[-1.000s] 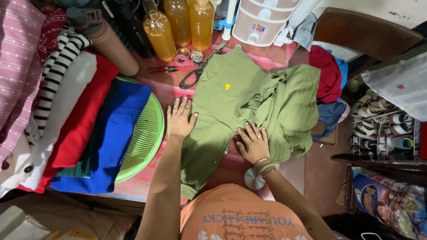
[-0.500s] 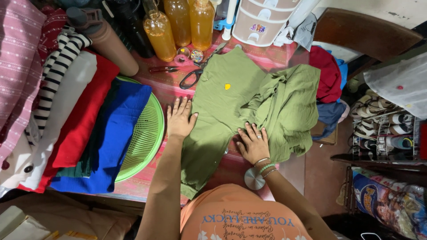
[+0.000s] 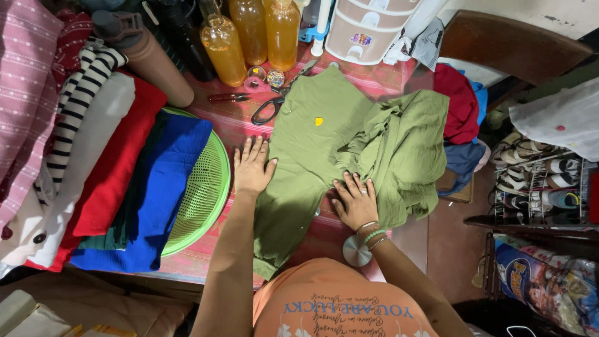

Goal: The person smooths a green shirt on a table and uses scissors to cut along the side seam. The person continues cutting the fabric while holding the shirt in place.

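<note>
- No visible change from the earlier frames: both hands stay flat on the green shirt [image 3: 331, 150]; the cloth lies the same.
- Nearest the body: a small round silver disc [image 3: 357, 250] on the table just behind the right wrist, which wears bangles.
- Right hand [image 3: 355, 200]: fingers spread, palm down, pressing the bunched fold of the shirt; grips nothing.
- Left hand [image 3: 253, 167]: fingers spread wide, palm down, on the shirt's left edge and the pink tablecloth [image 3: 234, 128]; grips nothing.
- Shirt lies spread on the table under and beyond both hands, its right half crumpled past the right hand.
- Left of the left hand: green mesh basket [image 3: 203, 193], holding a blue cloth [image 3: 156, 187] and a red cloth [image 3: 115, 168].
- Beyond the left hand: black-handled scissors [image 3: 269, 107], touching the shirt's far edge.
- Farthest: amber bottles [image 3: 249, 31] and a small drawer unit [image 3: 368, 28].
</note>
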